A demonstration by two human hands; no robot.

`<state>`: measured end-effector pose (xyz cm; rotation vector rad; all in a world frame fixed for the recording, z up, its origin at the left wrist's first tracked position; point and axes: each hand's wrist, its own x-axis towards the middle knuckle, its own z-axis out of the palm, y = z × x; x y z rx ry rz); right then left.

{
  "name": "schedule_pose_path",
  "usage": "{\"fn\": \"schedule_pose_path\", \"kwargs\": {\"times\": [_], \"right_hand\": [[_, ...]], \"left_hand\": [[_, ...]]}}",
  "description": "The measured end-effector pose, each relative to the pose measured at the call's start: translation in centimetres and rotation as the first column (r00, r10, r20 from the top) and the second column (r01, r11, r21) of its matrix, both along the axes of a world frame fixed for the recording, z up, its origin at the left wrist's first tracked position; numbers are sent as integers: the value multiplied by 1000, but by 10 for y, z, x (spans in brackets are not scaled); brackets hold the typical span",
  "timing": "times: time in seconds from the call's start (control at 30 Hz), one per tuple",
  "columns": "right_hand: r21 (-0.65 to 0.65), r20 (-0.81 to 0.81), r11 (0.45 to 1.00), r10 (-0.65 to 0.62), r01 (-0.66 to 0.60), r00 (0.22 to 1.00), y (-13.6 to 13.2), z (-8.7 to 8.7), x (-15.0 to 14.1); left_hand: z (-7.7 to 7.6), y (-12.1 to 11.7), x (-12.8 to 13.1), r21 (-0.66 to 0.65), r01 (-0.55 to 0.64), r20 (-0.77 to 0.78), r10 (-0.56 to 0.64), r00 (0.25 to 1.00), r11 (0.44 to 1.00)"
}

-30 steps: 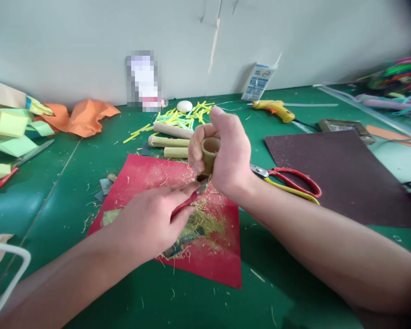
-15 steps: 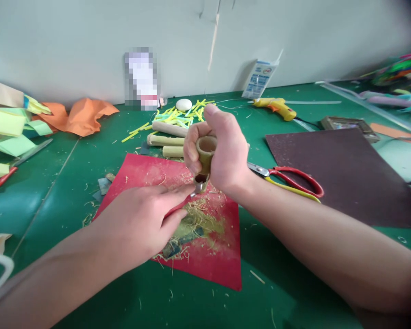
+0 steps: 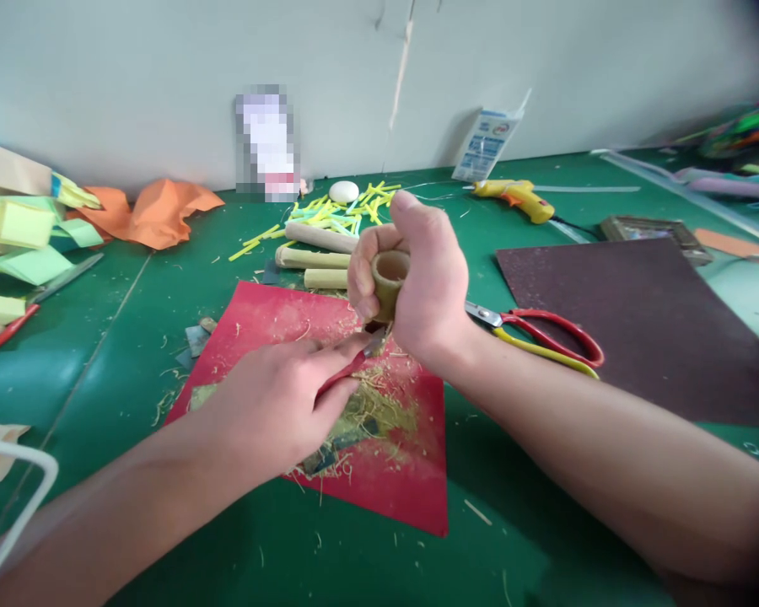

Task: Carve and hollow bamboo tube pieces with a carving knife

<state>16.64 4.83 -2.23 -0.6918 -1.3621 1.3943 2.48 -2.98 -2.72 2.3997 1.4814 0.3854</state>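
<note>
My right hand (image 3: 431,282) is closed around a short greenish bamboo tube (image 3: 387,297), its round open end facing up toward me. A second dark opening shows on the tube just below the fingers. In my left hand (image 3: 271,384) is a small red-handled carving knife (image 3: 374,346), its metal blade against the tube near that lower opening. Most of the handle is hidden by my fingers. Below both hands lies a red sheet (image 3: 417,489), strewn with bamboo shavings (image 3: 379,409), fine dust and dark scraps of sandpaper (image 3: 347,438).
Bamboo pieces (image 3: 313,257) and cut yellow strips (image 3: 329,211) lie behind the red sheet. To the right are red-and-yellow-handled scissors (image 3: 544,333), a dark brown sheet (image 3: 607,329) and a yellow glue gun (image 3: 515,199). Orange paper (image 3: 170,211) and paper scraps (image 3: 25,223) are at the left.
The knife has turned and moved slightly up and right, from inside the lower opening to its edge. The view has shifted a little; both grips stay the same.
</note>
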Motion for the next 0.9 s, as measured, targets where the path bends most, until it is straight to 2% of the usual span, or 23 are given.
{"fn": "schedule_pose_path", "kwargs": {"times": [0.13, 0.23, 0.43, 0.57, 0.73, 0.9], "right_hand": [[-16, 63, 998, 58, -57, 996, 2, 2, 2], [-16, 62, 998, 64, -63, 996, 3, 2, 2], [-28, 58, 999, 30, -28, 998, 2, 1, 3], [-14, 56, 1000, 11, -10, 998, 2, -1, 3], [15, 40, 1000, -13, 12, 999, 0, -2, 2], [-28, 79, 998, -53, 55, 995, -3, 1, 0]], "left_hand": [[14, 1, -8, -43, -12, -101, 7, 995, 999], [18, 1, -13, -66, -5, -121, -4, 993, 998], [13, 0, -4, -48, 27, -47, -29, 998, 998], [8, -3, 2, -1, 2, -36, -2, 999, 1000], [2, -4, 3, -20, -24, 6, 24, 1000, 1000], [-3, 1, 6, -34, -50, 32, 51, 998, 998]]}}
